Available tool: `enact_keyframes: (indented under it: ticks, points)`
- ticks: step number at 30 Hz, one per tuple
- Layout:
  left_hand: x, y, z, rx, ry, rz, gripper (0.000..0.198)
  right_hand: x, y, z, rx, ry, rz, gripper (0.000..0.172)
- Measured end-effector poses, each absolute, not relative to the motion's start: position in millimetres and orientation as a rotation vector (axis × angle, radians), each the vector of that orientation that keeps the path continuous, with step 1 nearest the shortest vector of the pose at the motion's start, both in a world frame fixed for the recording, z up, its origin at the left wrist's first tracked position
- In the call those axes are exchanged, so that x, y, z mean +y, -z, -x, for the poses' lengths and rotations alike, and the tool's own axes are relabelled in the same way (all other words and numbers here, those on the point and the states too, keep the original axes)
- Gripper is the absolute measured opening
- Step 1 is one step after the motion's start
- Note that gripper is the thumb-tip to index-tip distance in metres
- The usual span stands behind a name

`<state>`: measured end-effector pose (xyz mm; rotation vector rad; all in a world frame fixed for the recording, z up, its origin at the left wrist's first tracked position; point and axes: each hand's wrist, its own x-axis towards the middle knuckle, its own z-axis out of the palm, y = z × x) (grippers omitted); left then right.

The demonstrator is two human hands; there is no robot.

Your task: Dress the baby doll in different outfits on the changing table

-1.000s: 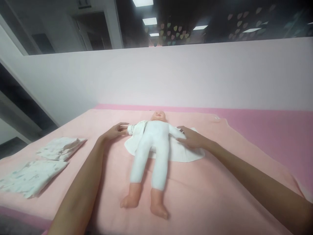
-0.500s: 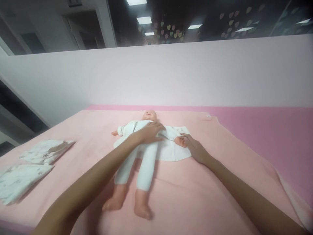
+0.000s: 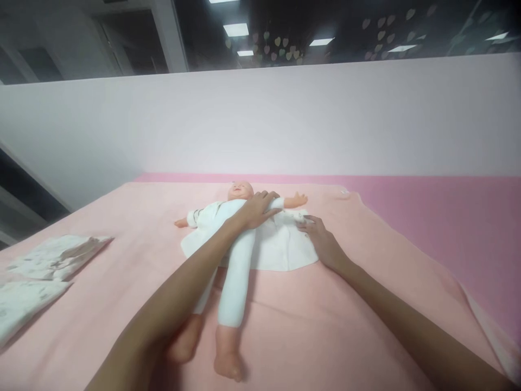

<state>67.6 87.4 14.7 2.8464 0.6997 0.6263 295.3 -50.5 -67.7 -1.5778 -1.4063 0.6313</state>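
A baby doll (image 3: 240, 282) in white clothes lies on its back, its head toward the wall and its bare feet toward me. My left hand (image 3: 260, 209) is curled round the doll's upper arm on the right side. That arm (image 3: 296, 200) points out to the right, its bare hand showing past the white sleeve. A white baby shirt (image 3: 274, 250) is spread under the doll, worn on the left-hand arm and laid open at the right. Its patterned right sleeve lies under the fingers of my right hand (image 3: 319, 236), which pinch the cloth.
Two folded, printed white cloth items (image 3: 61, 255) lie at the left on the pink blanket (image 3: 317, 326). A darker pink mat (image 3: 439, 228) shows at the right. Behind stands a low white wall (image 3: 285, 119) with dark glass above it.
The doll's right-hand arm has swung from low beside my right hand up and outward. My left hand has shifted from its chest onto that arm. My right hand is now at the shirt sleeve.
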Motion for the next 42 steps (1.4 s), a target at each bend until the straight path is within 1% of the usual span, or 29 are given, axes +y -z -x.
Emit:
enact_keyframes:
  ticks: [3,6,8,10,12,15,18,21,25,30,34,37,40,42]
  points:
    - [85.1,-17.1,-64.7,0.668,-0.744,-2.796,0.047,-36.5,60.2,-282.4,-1.63,-0.357,1.716,0.049]
    - [82.1,-16.6,-64.4,0.639,-0.759,-2.793,0.044,-12.9,50.5,-261.9,-1.831,-0.011,1.908,0.058]
    - [80.0,-16.9,-63.7,0.639,-0.745,-2.788,0.043,4.6,46.5,-250.9,-1.885,0.054,2.062,0.066]
    - [77.7,-18.0,-62.8,0.649,-0.713,-2.774,0.042,19.0,45.4,-245.0,-1.889,-0.001,2.163,0.066]
    - [75.4,-18.7,-63.1,0.678,-0.661,-2.764,0.043,28.0,46.7,-243.7,-1.881,-0.057,2.188,0.059]
    - [73.5,-16.3,-68.4,0.728,-0.585,-2.813,0.046,32.2,50.1,-245.2,-1.861,-0.049,2.162,0.049]
    - [75.6,-12.0,-77.1,0.789,-0.541,-2.915,0.048,31.0,50.9,-249.4,-1.815,-0.098,2.122,0.047]
    - [81.6,-14.3,-80.7,0.842,-0.481,-2.986,0.051,28.7,48.4,-261.0,-1.79,-0.267,2.063,0.039]
    - [88.7,-30.5,-72.4,0.801,-0.373,-3.045,0.057,28.1,45.5,-286.3,-1.699,-0.492,2.035,0.031]
    - [87.0,-47.6,-69.9,0.923,-0.062,-3.143,0.053,34.2,46.4,-303.9,-1.619,-0.653,1.991,0.027]
    - [83.4,-59.6,-82.4,1.085,0.22,-3.05,0.054,37.1,46.5,-305.6,-1.599,-0.687,1.972,0.026]
    - [85.6,-67.9,-87.7,1.165,0.403,-2.965,0.053,35.6,45.1,-307.0,-1.583,-0.678,1.956,0.029]
    - [89.1,-67.2,-90.3,1.191,0.487,-2.965,0.045,33.6,43.3,-303.6,-1.567,-0.632,1.96,0.033]
    - [88.1,-59.7,-95.6,1.187,0.47,-2.966,0.045,33.2,42.8,-295.6,-1.557,-0.567,1.991,0.034]
